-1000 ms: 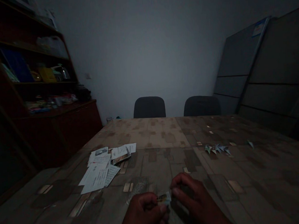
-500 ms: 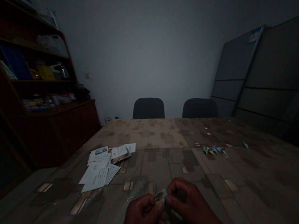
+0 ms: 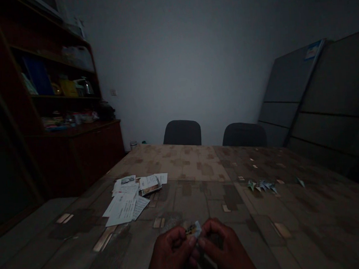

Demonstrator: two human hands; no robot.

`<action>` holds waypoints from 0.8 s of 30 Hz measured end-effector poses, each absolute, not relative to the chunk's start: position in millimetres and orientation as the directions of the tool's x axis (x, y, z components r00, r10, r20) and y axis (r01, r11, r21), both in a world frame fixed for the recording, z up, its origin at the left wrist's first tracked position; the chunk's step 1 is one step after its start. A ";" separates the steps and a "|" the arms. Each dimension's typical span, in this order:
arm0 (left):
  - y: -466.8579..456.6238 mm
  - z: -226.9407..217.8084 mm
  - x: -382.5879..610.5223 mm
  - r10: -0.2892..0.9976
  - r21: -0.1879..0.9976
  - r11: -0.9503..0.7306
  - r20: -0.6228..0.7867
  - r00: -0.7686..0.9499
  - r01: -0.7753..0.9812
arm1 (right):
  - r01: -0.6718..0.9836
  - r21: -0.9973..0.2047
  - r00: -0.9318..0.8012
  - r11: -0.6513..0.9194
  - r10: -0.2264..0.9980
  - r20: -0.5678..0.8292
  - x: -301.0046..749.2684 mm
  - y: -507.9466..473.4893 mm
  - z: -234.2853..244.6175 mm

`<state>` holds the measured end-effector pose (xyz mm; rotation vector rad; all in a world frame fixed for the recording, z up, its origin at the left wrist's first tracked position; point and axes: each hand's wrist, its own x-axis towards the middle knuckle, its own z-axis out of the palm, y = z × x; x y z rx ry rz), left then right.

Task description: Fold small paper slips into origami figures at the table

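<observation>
A small folded piece of printed paper (image 3: pixel 192 230), white with yellow and dark patches, is held up above the near edge of the table. My left hand (image 3: pixel 173 250) pinches its left and lower side between thumb and fingers. On the other side, my right hand (image 3: pixel 224 245) is closed, its thumb and forefinger at the paper's right edge. Dim light blurs the exact contact there. Left of my hands, a loose spread of printed cards or sheets (image 3: pixel 123 205) lies on the table. Several small folded paper pieces (image 3: pixel 263 185) rest to the right.
A patterned cloth covers the table (image 3: pixel 181 167). Two dark chairs (image 3: pixel 182 132) stand at its far side, before a pale wall. A dark red cabinet (image 3: pixel 98 147) with filled shelves is at the left. Grey panels (image 3: pixel 282 83) lean or stand at the right.
The view has swung slightly left, so the scene sits farther right. The folded paper has turned a little, its pale right end now pointing up more. Both hands stay closed around it.
</observation>
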<state>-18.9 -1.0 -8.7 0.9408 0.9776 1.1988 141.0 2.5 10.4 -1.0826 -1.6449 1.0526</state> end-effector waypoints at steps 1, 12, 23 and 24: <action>-1.1 -7.3 -18.9 0.990 0.949 0.125 -0.101 0.095 -0.289 | 0.208 -0.938 -0.226 0.278 0.946 0.230 141.0 2.1 9.8; -6.5 1.2 -20.3 0.995 0.998 0.007 -0.001 0.096 -0.061 | 0.166 -0.946 -0.236 0.280 0.942 0.237 142.8 2.6 9.9; 1.5 26.8 -38.2 0.936 0.878 -0.345 0.297 0.186 0.331 | 0.545 -0.719 -0.295 0.431 0.901 0.317 139.9 -1.9 19.1; 2.2 27.6 -36.5 0.952 0.906 -0.296 0.253 0.175 0.304 | 0.542 -0.730 -0.287 0.417 0.908 0.305 140.1 -1.6 17.5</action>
